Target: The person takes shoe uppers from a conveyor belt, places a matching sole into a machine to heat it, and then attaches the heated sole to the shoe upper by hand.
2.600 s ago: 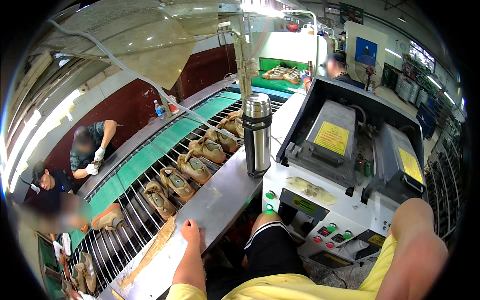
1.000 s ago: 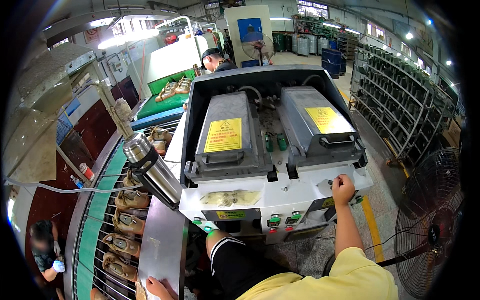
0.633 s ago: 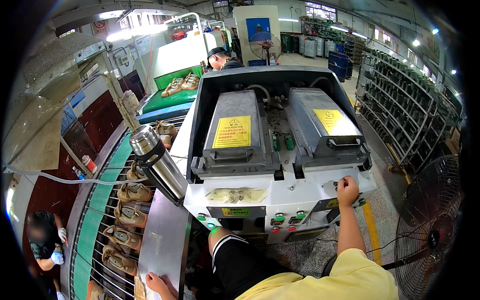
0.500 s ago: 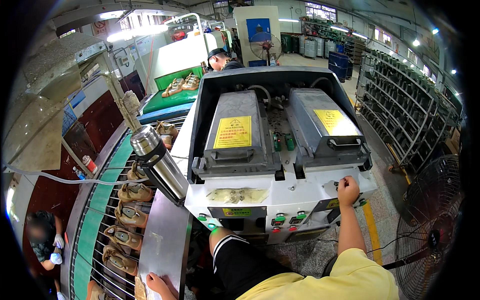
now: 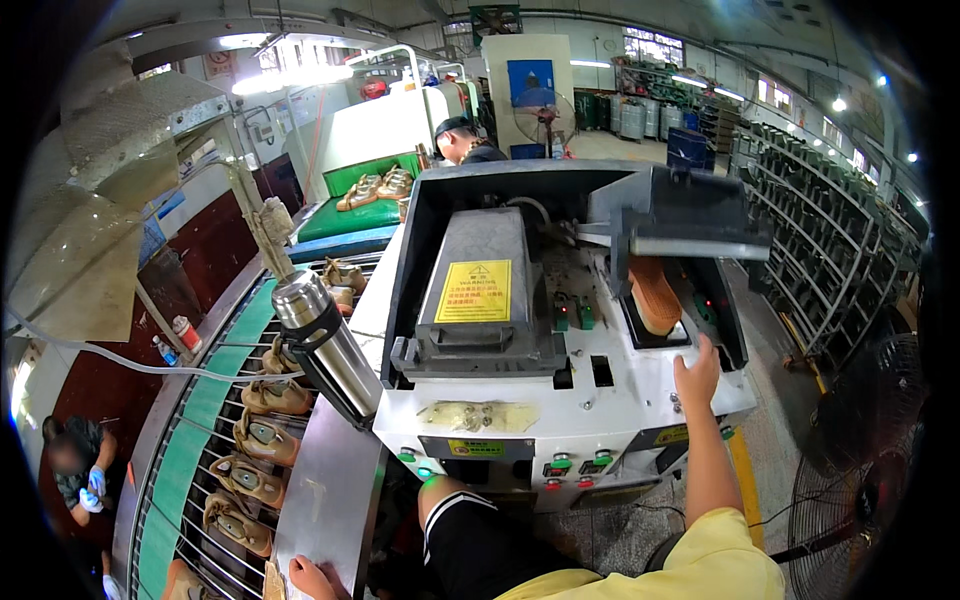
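Note:
Just in front of the right chamber of a white and grey two-lid machine (image 5: pixel 470 400) is my right hand (image 5: pixel 697 375). Its fingers are partly stretched toward the chamber and hold nothing. Inside the chamber a shoe (image 5: pixel 655 298) stands with its tan sole showing, on a dark pad. Above it the right lid (image 5: pixel 700 215) is raised; the left lid (image 5: pixel 475 300), with a yellow warning label, is down. At the lower left my left hand (image 5: pixel 311 578) rests on the metal tabletop (image 5: pixel 325 480), fingers loosely curled, with nothing visible in them.
A steel thermos (image 5: pixel 330 345) stands left of the machine. Beyond it, a roller conveyor (image 5: pixel 190 470) carries several tan shoes (image 5: pixel 265 438). Co-workers are at the far left (image 5: pixel 80 470) and behind the machine (image 5: pixel 465 145). A large fan (image 5: pixel 850 470) and a rack (image 5: pixel 825 215) stand at right.
The right lid has swung up from closed, uncovering the shoe beneath. My right hand has moved slightly up toward the chamber, its fingers loosening from a fist. My left hand stays at the table.

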Motion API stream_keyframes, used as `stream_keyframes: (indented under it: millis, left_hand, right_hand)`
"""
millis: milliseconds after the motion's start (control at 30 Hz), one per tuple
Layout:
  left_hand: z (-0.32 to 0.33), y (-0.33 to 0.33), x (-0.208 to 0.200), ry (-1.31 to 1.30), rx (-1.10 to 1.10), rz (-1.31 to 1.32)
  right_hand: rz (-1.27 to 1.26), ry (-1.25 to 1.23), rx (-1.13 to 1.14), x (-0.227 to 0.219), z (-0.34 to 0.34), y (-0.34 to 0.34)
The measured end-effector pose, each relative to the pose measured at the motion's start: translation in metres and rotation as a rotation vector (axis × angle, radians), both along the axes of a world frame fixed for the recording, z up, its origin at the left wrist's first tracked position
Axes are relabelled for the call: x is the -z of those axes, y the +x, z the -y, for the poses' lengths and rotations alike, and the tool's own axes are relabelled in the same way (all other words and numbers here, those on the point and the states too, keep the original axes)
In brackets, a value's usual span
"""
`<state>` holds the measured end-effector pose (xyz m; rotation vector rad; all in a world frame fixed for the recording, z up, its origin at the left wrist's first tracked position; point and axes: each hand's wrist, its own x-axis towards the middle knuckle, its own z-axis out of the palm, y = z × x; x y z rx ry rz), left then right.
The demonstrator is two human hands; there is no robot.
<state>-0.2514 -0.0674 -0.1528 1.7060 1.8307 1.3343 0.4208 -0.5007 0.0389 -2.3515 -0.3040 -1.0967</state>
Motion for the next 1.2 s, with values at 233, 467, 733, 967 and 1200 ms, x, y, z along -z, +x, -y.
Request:
stream_keyframes:
  millis: [233,467,733,967,1200]
  left_hand:
    - [-0.01,-0.003,0.017,0.042,-0.081,-0.023]
    - [-0.004,0.004,0.01,0.072,-0.07,0.018]
    - [0.01,0.017,-0.006,0.022,-0.035,0.204]
    - [0.004,0.019,-0.018,-0.057,-0.176,0.209]
    - [0.063,0.116,-0.105,-0.153,0.197,1.468]
  right_hand:
    - [-0.632,-0.101,0.037,-0.091,-0.1,0.099]
    - [-0.679,-0.132,0.215,-0.084,-0.108,0.09]
    - [-0.036,0.348,0.125,-0.026,-0.063,0.084]
    - [-0.017,0.645,-0.413,0.011,-0.041,0.03]
    - [-0.636,0.832,-1.326,0.003,-0.102,-0.087]
